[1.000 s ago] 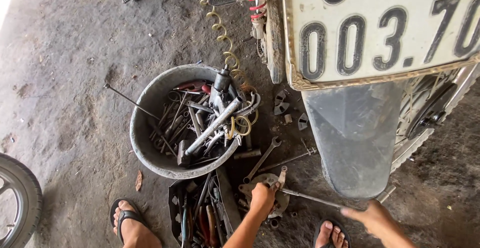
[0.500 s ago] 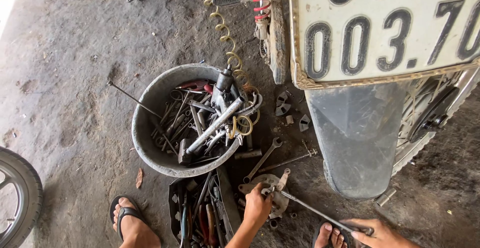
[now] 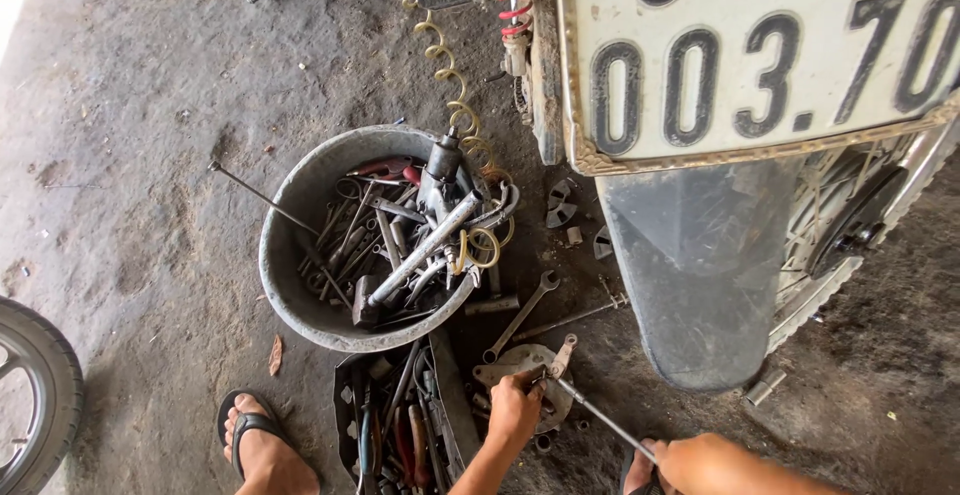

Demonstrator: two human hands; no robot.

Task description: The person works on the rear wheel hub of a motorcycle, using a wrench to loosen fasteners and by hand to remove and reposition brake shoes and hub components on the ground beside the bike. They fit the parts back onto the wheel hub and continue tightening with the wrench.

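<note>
Steel, thin and grey, the long rod-shaped tool (image 3: 600, 417) runs slantwise between my two hands over the dirty concrete floor (image 3: 150, 185). My right hand (image 3: 700, 460) is closed around its lower end, near the bottom edge of the view. My left hand (image 3: 513, 410) rests on the round, rust-stained metal plate (image 3: 500, 363) lying on the floor, its fingers curled over the rod's upper tip where that tip meets the plate; I cannot tell whether they pinch the tip or only steady it.

Just beyond the plate stands the round grey metal basin (image 3: 290, 255), heaped with wrenches, bars and other tools, a pale metal cylinder lying slantwise on top. An open-ended steel spanner (image 3: 522, 315) lies on the floor between the basin and the plate. Touching the basin's near rim, beside my left forearm, is a dark open tray (image 3: 345, 415) filled with red-handled and steel tools. My left foot in a black flip-flop (image 3: 255, 440) is planted left of that tray.

To the right rises the motorcycle's dusty grey rear mudguard (image 3: 700, 275), with a white number plate (image 3: 760, 55) above it. A second tyre (image 3: 40, 395) shows at the left edge.
</note>
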